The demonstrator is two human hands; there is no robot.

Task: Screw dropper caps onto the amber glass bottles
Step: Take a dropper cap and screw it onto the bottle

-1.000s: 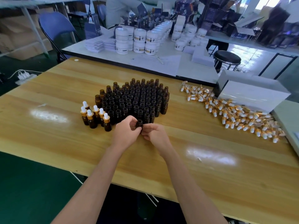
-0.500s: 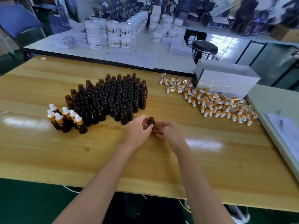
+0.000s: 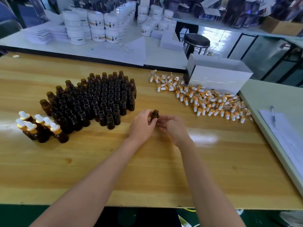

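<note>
— Any wording fit to read?
— None.
— Labels on the white jars (image 3: 111, 23)?
— Yellowish bands with dark marks, too blurred to make out.
— Paper (image 3: 286, 140) at the right edge?
— Pale grey lines at most, not legible.
— Dark boxes (image 3: 211, 7) at the back?
— Smeared and out of focus; no letter, number or brand to be told.
</note>
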